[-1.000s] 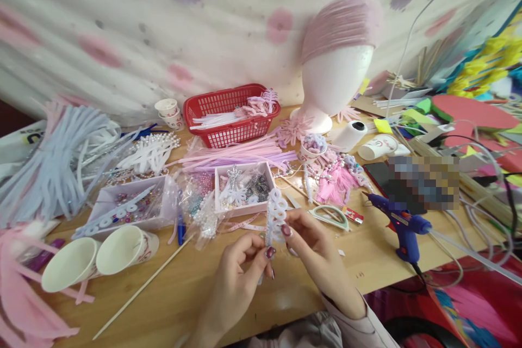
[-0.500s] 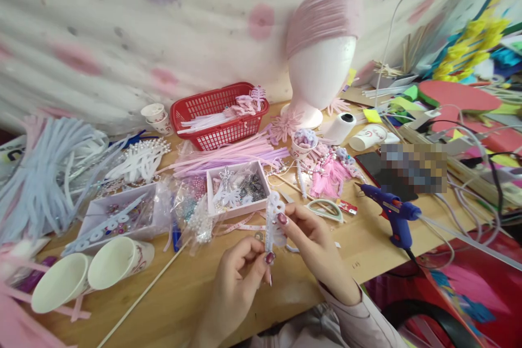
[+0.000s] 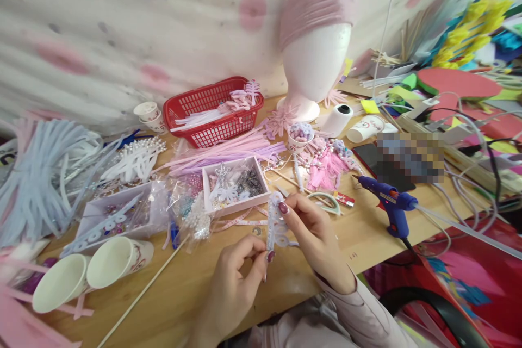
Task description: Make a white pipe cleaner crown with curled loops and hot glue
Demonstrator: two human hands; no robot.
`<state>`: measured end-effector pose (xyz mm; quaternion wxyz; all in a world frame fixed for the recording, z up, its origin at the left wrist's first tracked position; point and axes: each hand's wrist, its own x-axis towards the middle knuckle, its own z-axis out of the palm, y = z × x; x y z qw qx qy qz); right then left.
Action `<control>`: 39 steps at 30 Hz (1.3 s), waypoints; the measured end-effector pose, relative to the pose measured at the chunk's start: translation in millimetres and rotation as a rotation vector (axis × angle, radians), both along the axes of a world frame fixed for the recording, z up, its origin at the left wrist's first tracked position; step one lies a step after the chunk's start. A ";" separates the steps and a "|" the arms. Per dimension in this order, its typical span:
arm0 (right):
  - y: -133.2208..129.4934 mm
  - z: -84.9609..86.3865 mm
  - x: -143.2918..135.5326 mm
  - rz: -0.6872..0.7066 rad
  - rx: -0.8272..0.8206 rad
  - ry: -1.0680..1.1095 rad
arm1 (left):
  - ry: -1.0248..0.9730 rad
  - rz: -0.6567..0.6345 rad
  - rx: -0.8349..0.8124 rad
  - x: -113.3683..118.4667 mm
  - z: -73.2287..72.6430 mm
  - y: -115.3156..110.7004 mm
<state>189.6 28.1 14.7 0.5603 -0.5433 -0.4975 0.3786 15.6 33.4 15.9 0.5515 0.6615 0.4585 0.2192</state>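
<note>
Between my hands is a pale bluish-white pipe cleaner piece (image 3: 271,228) with a straight spine and curled loops along its right side, held upright over the table. My left hand (image 3: 238,283) pinches its lower end between thumb and index finger. Higher up, the thumb and fingers of my right hand (image 3: 316,236) grip its looped side, hiding some of the curls. A similar looped pipe cleaner strip (image 3: 108,224) lies across a box at left. Beyond my hands stands a white box (image 3: 240,205) of small ornaments. To the right rests a blue glue gun (image 3: 389,198).
Two paper cups (image 3: 61,285) and a thin stick (image 3: 142,293) lie at front left. Behind are a red basket (image 3: 218,133), bundled pipe cleaners (image 3: 41,174) and a foam head (image 3: 314,60) with a pink covering. Scissors (image 3: 326,202), a phone (image 3: 367,155) and cables (image 3: 460,190) are on the right.
My view has shifted slightly, so the background sits a little higher. Both hands keep their pinch on the pipe cleaner piece, which has turned slightly.
</note>
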 end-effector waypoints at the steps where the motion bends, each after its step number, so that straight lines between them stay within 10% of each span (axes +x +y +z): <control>1: 0.2 0.0 -0.1 0.001 -0.003 0.014 | 0.005 -0.007 0.004 0.3 0.0 0.1; 39: -2.5 3.3 2.2 0.090 0.015 0.063 | -0.211 -0.068 0.093 -13.4 3.1 10.0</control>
